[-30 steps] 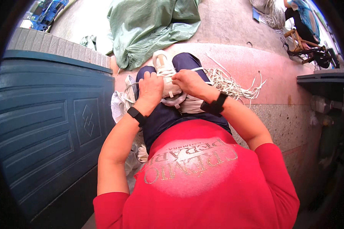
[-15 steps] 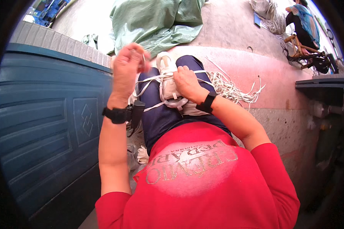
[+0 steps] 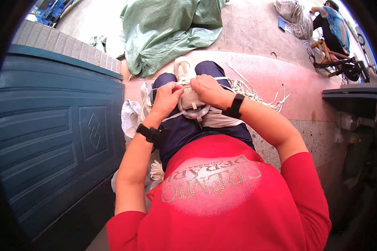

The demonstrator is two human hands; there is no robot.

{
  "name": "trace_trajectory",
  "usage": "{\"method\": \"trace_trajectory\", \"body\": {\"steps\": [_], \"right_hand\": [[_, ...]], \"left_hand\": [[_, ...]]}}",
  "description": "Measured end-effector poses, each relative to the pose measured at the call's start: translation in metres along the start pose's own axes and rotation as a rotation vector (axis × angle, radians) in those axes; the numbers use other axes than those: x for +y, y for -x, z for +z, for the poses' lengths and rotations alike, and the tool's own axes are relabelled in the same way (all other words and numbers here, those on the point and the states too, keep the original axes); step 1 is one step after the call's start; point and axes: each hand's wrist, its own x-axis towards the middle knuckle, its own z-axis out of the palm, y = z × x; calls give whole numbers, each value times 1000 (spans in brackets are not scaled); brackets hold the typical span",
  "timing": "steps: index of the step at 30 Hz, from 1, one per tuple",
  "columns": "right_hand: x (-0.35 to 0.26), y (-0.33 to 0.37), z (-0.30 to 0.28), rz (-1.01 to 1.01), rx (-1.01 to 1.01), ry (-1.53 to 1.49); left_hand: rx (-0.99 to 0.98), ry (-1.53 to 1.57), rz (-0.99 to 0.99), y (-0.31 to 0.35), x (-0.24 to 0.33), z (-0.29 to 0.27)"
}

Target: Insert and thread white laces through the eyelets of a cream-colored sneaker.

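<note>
Centre of the frame, just above the middle: the white cord [image 3: 192,113] lies looped over the person's dark-trousered lap. The left hand [image 3: 166,98] is curled shut, pinching a strand; the right hand [image 3: 208,90] is closed over the bundle too. It looks light, limp and a bit slick, likely to slide unless gripped close to the crossing point. More loose cord ends [image 3: 259,94] trail to the right on the pink step [image 3: 289,75]; a green tarp [image 3: 167,33] fills the top.
</note>
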Motion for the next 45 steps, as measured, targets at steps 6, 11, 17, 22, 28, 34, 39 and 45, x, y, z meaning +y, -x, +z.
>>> {"method": "trace_trajectory", "body": {"steps": [6,11,17,22,28,34,39,45], "right_hand": [[0,-9,13,76,3,-326],[-5,-3,4,190,31,-327],[4,10,5,224,154,-345],[2,21,-21,240,-1,-254],[-4,-2,1,181,43,-564],[2,23,-17,239,62,-700],[7,25,-8,329,44,-846],[7,26,-7,268,23,-897]], "left_hand": [[116,-93,74,-5,-7,11],[164,-545,453,-13,-2,21],[54,-597,495,-24,-8,12],[-121,149,-39,-10,25,-29],[-97,345,-136,-3,24,-14],[18,-463,-3,-10,4,1],[-13,-578,71,-19,8,7],[-211,-517,-7,-37,11,5]]}}
